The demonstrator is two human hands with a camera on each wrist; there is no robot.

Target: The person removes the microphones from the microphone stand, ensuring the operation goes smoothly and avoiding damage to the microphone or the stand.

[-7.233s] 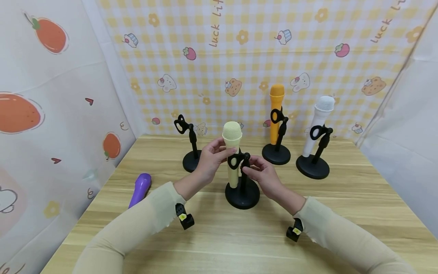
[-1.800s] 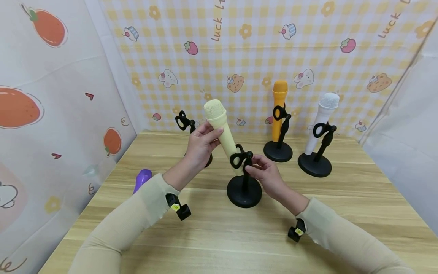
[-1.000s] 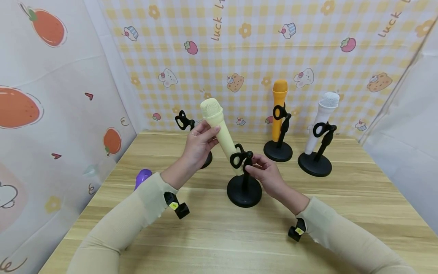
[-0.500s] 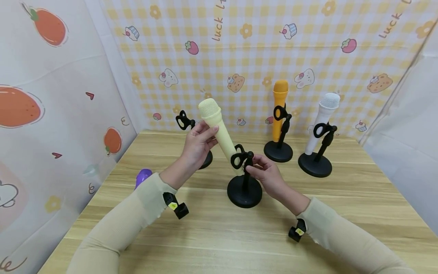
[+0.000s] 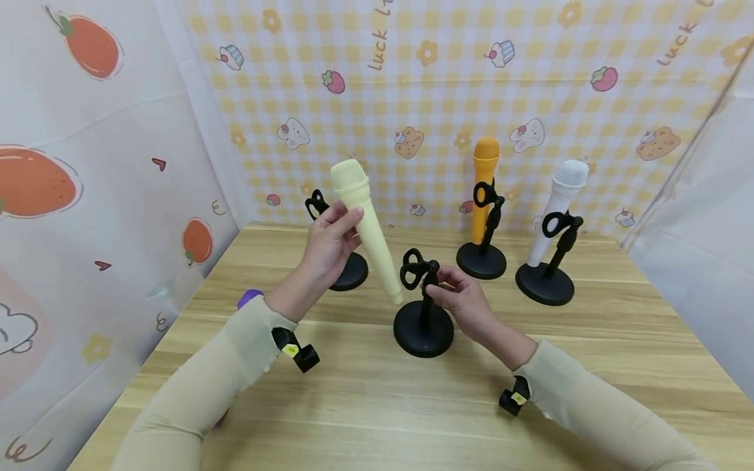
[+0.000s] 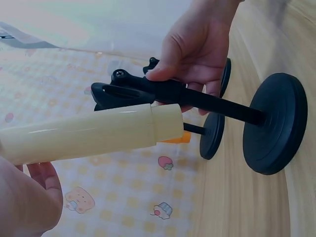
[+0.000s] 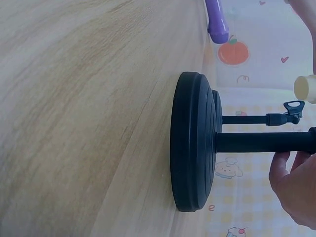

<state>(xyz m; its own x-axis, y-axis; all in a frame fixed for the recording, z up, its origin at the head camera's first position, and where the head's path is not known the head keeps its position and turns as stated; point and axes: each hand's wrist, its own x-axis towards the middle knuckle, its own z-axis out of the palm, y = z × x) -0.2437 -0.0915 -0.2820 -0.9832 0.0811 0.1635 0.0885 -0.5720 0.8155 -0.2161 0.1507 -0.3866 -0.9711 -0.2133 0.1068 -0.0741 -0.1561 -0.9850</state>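
Note:
My left hand [image 5: 326, 245] holds a pale yellow microphone [image 5: 371, 229] near its head, tilted with the head up and to the left. The microphone's lower end is in the air, just left of a black microphone stand [image 5: 424, 329] and apart from its clip. My right hand [image 5: 462, 297] grips that stand's pole below the clip. In the left wrist view the microphone's handle [image 6: 98, 133] lies across in front of the clip. The stand's round base rests on the table, as the right wrist view also shows its base [image 7: 190, 143].
An orange microphone [image 5: 485, 157] and a white microphone [image 5: 565, 186] sit in black stands at the back right. Another black stand [image 5: 351, 271] is behind my left hand. A purple microphone [image 5: 250, 297] lies at the left, mostly hidden by the sleeve. Patterned cloth hangs behind the wooden table [image 5: 377, 405].
The yellow microphone, upright in the stand's clip at first, has been tilted and drawn up and left out of the clip by my left hand. My right hand has stayed on the pole.

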